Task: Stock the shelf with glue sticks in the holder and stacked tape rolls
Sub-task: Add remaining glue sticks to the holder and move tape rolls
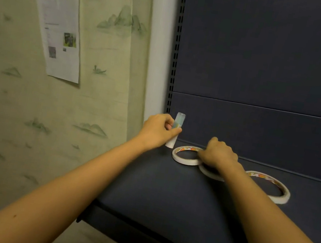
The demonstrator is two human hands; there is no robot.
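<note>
Left hand (159, 130) is gripping a glue stick (176, 130), holding it nearly upright near the back left corner of the dark shelf (163, 197). Right hand (219, 154) is pressing down on the middle tape roll (209, 172), fingers curled over its rim. That roll is touching the left tape roll (186, 154); the right tape roll (270, 186) is lying flat beside the forearm. A printed sheet (58, 32) is hanging on the patterned wall (96, 88) to the left.

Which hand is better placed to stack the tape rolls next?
Right. The right hand already rests on the middle tape roll; the left hand is occupied holding a glue stick.
</note>
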